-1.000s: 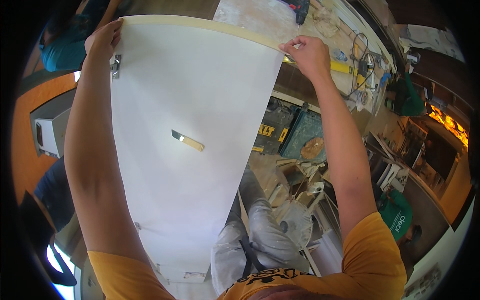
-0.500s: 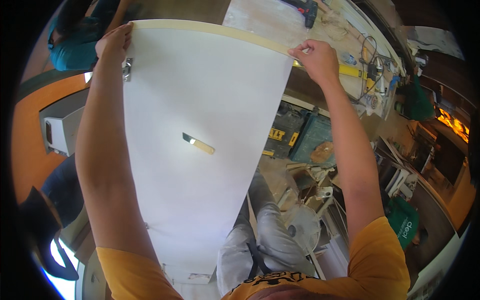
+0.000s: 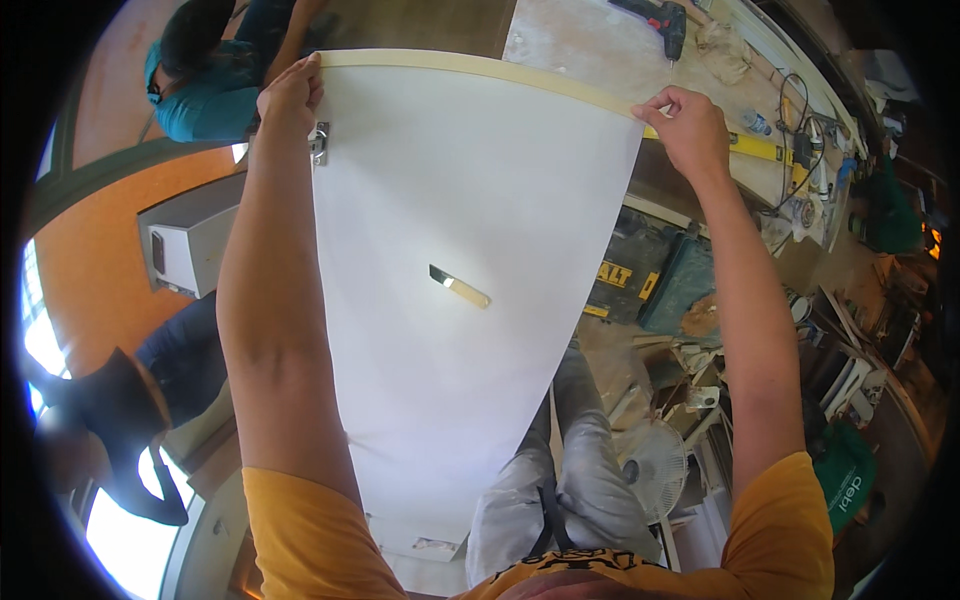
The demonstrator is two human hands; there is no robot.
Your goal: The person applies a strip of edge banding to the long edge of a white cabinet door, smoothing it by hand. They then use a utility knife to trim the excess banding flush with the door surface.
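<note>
A large white panel (image 3: 470,190) lies flat before me, with a pale beige edging strip (image 3: 470,68) running along its far edge. At the far left corner, the fingers of my left hand (image 3: 290,95) are closed on the strip's end. My right hand (image 3: 690,130) pinches the other end between thumb and forefinger at the far right corner. On the middle of the panel rests a short knife (image 3: 466,290), its dark blade pointing to the far left and its handle light-coloured. A metal hinge (image 3: 319,144) sits on the left edge below my left hand.
Beyond the right corner, a worktop (image 3: 560,40) carries a drill (image 3: 668,28), a yellow spirit level (image 3: 760,147) and cables. Tool cases (image 3: 625,265) and a fan (image 3: 655,470) stand lower right among scraps. A person in teal (image 3: 210,100) is far left; another person (image 3: 120,410) is nearer left.
My view has swung left, so the panel and both hands appear farther right. Both hands keep their hold on the strip; the knife stays in place on the panel.
</note>
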